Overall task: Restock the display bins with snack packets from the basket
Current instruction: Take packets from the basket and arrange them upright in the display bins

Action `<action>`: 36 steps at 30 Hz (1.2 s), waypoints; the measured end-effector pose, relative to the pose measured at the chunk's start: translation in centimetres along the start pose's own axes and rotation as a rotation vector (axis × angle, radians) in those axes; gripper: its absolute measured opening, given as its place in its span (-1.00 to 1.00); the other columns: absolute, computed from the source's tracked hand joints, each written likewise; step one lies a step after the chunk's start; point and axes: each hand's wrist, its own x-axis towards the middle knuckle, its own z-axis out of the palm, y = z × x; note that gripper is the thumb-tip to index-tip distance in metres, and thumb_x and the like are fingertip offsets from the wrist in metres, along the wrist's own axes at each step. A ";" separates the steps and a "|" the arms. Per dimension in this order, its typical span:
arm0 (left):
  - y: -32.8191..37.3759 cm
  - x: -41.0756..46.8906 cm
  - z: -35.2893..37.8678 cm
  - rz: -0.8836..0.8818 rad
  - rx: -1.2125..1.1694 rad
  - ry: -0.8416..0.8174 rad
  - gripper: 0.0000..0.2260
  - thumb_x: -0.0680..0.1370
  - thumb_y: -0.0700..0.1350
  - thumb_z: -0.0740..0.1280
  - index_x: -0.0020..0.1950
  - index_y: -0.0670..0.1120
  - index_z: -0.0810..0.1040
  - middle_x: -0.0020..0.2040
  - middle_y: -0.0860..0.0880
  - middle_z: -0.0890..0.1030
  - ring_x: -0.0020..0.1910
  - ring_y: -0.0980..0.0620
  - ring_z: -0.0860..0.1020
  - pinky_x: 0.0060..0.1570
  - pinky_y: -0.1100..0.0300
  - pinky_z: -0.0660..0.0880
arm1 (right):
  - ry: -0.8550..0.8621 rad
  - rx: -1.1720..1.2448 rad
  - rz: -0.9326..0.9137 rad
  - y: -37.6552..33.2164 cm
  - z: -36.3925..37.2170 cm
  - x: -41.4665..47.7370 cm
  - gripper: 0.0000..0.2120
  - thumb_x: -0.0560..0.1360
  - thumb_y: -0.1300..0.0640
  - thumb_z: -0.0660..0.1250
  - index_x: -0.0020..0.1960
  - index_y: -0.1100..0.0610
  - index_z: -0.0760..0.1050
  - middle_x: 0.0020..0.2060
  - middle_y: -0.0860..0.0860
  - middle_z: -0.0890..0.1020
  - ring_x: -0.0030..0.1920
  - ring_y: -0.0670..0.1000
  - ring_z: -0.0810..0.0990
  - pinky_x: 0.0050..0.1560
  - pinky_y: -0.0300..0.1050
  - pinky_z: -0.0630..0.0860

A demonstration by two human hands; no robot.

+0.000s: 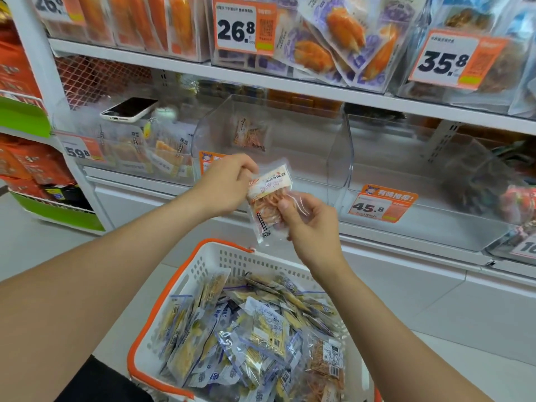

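Far L: phone (130, 109) lying flat on top of L bin (95, 132), pkts stacked inside, 59.8 tag (78, 152) on its front. Centre-L: L hand (229, 184) pinching top-L edge of snack packet (269, 198), fingers curled. Packet tilted, held in air in front of middle bin (313, 140), above basket (208, 265), touching neither. Inside middle bin only a lone pkt (251, 134), leaning near the back. R hand (311, 227) gripping packet's lower-R side, thumb on front, other fingers behind. Below: basket w/ orange rim, holding heaped pkts (261, 329). Further R: 45.8 tag (383, 206), just R of middle bin.
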 end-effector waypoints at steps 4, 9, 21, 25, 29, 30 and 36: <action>-0.2 2.1 -3.3 0.124 0.245 0.167 -0.71 0.66 -0.27 0.18 0.27 -0.03 0.57 0.17 -0.05 0.56 0.19 -0.07 0.49 0.16 0.04 0.45 | 0.180 0.019 -0.023 -2.5 1.1 4.1 -0.76 0.66 0.02 0.36 0.19 0.16 0.64 -0.16 0.05 0.73 -0.51 0.02 0.51 -0.43 -0.15 0.42; -1.6 4.2 -4.0 0.083 0.530 -0.038 -0.61 0.56 -0.18 0.26 0.40 -0.07 0.52 0.29 -0.15 0.54 0.29 -0.22 0.44 0.29 -0.12 0.42 | 0.223 -0.197 0.053 -2.5 2.9 12.5 -0.66 0.54 -0.04 0.42 -0.13 0.27 0.60 -0.46 0.08 0.61 -0.49 0.04 0.54 -0.34 0.06 0.54; -5.1 7.4 -3.8 0.135 0.601 -0.226 -0.77 0.51 0.14 0.46 -0.09 0.10 0.43 -0.23 0.08 0.35 0.03 -0.20 0.56 -0.15 0.06 0.37 | -0.186 -1.104 0.149 1.6 8.9 28.4 -0.76 0.63 0.12 0.27 0.21 0.21 0.56 0.07 0.15 0.62 -0.10 0.10 0.55 -0.21 -0.10 0.42; -5.7 7.9 -2.8 0.175 0.630 -0.178 -0.80 0.51 0.12 0.42 -0.01 0.05 0.52 -0.21 0.04 0.37 0.00 -0.22 0.56 -0.17 0.06 0.33 | -0.109 -1.125 0.178 3.0 10.8 31.1 -0.70 0.54 0.12 0.42 0.22 0.23 0.57 0.13 0.17 0.66 0.13 0.20 0.65 -0.14 -0.09 0.47; -5.9 8.1 -2.6 0.170 0.608 -0.156 -0.80 0.48 0.09 0.41 -0.12 0.03 0.44 -0.26 0.06 0.35 -0.14 -0.17 0.45 -0.21 0.08 0.31 | 0.045 -1.114 0.167 3.8 11.8 32.1 -0.59 0.54 0.09 0.45 0.32 0.23 0.51 0.24 0.19 0.61 0.22 0.20 0.62 0.06 -0.04 0.58; -6.0 8.1 -2.5 0.163 0.603 -0.162 -0.77 0.46 0.09 0.41 -0.17 0.03 0.39 -0.26 0.06 0.35 -0.14 -0.17 0.44 -0.19 0.07 0.33 | 0.077 -1.107 0.171 4.0 11.8 32.2 -0.49 0.55 0.09 0.44 0.43 0.23 0.44 0.30 0.20 0.56 0.27 0.21 0.60 0.08 -0.04 0.57; -5.7 8.1 -2.6 0.126 0.587 -0.178 -0.70 0.45 0.09 0.42 -0.22 0.03 0.31 -0.22 0.02 0.40 -0.13 -0.17 0.45 -0.17 0.07 0.36 | 0.128 -0.924 0.336 4.7 12.2 32.1 -0.31 0.49 -0.04 0.40 0.53 0.22 0.34 0.29 0.17 0.58 0.16 0.21 0.67 0.04 0.10 0.70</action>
